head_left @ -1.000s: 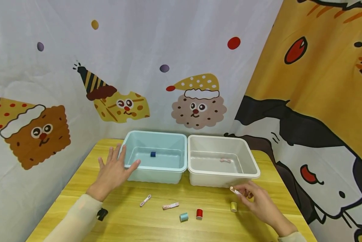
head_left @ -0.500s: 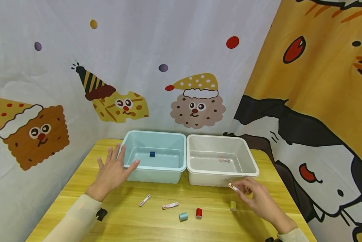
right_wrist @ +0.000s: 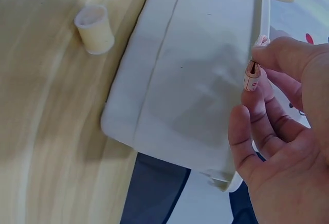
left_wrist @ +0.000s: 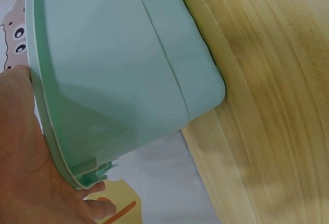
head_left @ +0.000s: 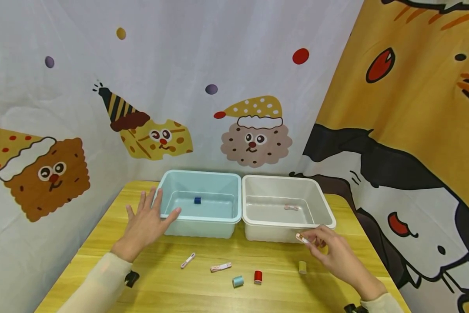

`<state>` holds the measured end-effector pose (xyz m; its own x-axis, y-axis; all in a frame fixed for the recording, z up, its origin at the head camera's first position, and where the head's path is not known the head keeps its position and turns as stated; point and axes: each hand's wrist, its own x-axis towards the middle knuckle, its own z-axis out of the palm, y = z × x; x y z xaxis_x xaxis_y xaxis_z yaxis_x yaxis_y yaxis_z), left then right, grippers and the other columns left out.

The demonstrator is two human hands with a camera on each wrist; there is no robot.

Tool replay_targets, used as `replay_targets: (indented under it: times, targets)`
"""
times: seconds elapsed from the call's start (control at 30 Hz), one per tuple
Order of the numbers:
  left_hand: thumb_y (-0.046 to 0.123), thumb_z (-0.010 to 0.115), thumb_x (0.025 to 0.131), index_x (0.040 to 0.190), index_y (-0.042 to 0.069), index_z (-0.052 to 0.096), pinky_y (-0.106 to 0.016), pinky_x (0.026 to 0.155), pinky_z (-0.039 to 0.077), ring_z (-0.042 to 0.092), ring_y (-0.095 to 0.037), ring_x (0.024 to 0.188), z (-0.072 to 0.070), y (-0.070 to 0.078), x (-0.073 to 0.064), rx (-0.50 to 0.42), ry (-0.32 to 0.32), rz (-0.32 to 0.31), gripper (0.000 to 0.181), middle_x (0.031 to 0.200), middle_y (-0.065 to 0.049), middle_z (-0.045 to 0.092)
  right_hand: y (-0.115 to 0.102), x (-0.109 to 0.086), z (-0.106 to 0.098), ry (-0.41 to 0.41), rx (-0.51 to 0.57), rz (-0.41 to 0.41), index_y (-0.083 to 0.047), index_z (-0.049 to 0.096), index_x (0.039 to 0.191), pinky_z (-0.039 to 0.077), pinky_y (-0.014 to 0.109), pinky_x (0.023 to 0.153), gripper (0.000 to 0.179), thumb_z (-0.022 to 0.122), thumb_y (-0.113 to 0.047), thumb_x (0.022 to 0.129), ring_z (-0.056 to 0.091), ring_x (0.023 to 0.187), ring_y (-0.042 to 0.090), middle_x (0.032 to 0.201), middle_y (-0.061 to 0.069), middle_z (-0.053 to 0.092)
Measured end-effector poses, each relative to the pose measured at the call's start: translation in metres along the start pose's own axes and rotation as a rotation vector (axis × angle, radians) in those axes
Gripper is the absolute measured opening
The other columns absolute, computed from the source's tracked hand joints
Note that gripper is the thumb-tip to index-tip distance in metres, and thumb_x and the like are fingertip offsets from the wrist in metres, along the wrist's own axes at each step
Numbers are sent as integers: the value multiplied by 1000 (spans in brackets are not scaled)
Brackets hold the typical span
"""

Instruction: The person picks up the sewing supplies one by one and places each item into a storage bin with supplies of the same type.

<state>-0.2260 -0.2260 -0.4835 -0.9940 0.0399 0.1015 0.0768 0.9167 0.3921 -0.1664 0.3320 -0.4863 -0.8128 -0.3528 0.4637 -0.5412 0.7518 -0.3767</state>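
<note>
My left hand [head_left: 145,226], fingers spread, rests at the near left corner of the light blue bin [head_left: 201,228]. In the left wrist view its palm lies along the bin's rim [left_wrist: 46,116]. Thumb and fingers of my right hand [head_left: 336,254] pinch a small folded measuring tape [right_wrist: 252,76], white with red markings. It is held at the front of the white bin [head_left: 273,234], just below the rim in the head view. A yellow thread spool [head_left: 303,267] stands on the table below that hand.
Nearer me on the wooden table [head_left: 156,287] lie two folded tapes, one thin [head_left: 188,260] and one wider [head_left: 220,267], plus a light blue spool [head_left: 238,281] and a red spool [head_left: 258,277]. Inside the blue bin is a dark blue spool [head_left: 197,200]; another folded tape [head_left: 291,208] lies in the white bin.
My right hand has risen slightly toward the white bin's rim with the folded measuring tape. The left hand stays at the blue bin's corner.
</note>
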Motion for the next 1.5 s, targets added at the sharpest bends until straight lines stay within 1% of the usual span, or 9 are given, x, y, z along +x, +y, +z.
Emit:
replay_targets:
  times: [0.17, 0.33, 0.53, 0.63, 0.77, 0.97, 1.13, 1.37, 1.5]
  targets:
    - [81, 49, 113, 185, -1, 21, -101, 127, 2, 5, -64, 179, 1, 0, -1, -4, -2, 1, 112, 194, -33, 10, -2, 4, -3, -3, 6, -3, -22, 87, 115, 62, 27, 71, 35, 96, 3, 92, 60, 86, -7, 101, -17, 72]
    - [82, 47, 113, 185, 0, 20, -101, 127, 2, 6, -65, 178, 0, 0, -1, -4, -6, 0, 113, 194, -33, 10, -3, 8, -4, 14, 22, -41, -20, 87, 116, 61, 26, 71, 37, 96, 5, 90, 60, 85, -6, 102, -16, 72]
    - [80, 49, 114, 186, 0, 19, -101, 127, 1, 5, -65, 179, 1, 0, -1, -10, -8, -3, 111, 194, -33, 9, -3, 14, -4, 18, 17, -52, -20, 87, 117, 62, 25, 72, 36, 96, 4, 92, 61, 86, -6, 101, -17, 71]
    - [79, 50, 115, 186, 0, 18, -101, 127, 1, 5, -64, 179, 1, 1, 0, -7, -9, -4, 111, 194, -33, 9, -4, 17, -5, 20, 20, -61, -20, 87, 118, 61, 23, 73, 35, 95, 3, 92, 62, 86, -6, 101, -16, 71]
    - [80, 48, 114, 186, 0, 18, -101, 127, 1, 5, -64, 179, 0, 1, 0, -2, -9, -5, 111, 194, -32, 9, -4, 21, -5, 23, 24, -78, -20, 87, 119, 61, 24, 72, 36, 95, 4, 92, 61, 86, -6, 102, -16, 72]
    - [81, 48, 114, 185, 0, 20, -102, 126, 1, 6, -65, 179, 0, 0, 0, -3, -2, -2, 112, 194, -33, 10, -4, 28, -7, 20, 27, -83, -21, 88, 121, 62, 27, 71, 37, 95, 3, 93, 61, 85, -6, 100, -16, 71]
    - [81, 48, 114, 186, 0, 19, -101, 126, 3, 6, -64, 179, 0, 0, 1, 2, -2, -4, 111, 194, -32, 9, -3, 34, -9, 24, 18, -91, -21, 88, 121, 62, 28, 71, 36, 94, 3, 94, 62, 86, -4, 101, -15, 72]
    - [82, 48, 114, 186, 0, 19, -101, 127, 2, 6, -65, 178, 0, 0, 0, -10, -1, -4, 113, 194, -33, 10, -1, 42, -12, 26, -5, -92, -22, 89, 120, 60, 25, 74, 34, 95, -1, 95, 63, 85, -2, 101, -14, 73]
    - [82, 48, 114, 186, 1, 19, -101, 127, 2, 6, -64, 179, 1, 0, 1, -7, -5, -7, 112, 194, -33, 10, 0, 46, -14, 21, -11, -89, -23, 89, 120, 60, 24, 73, 33, 95, -2, 95, 62, 85, -2, 102, -14, 73]
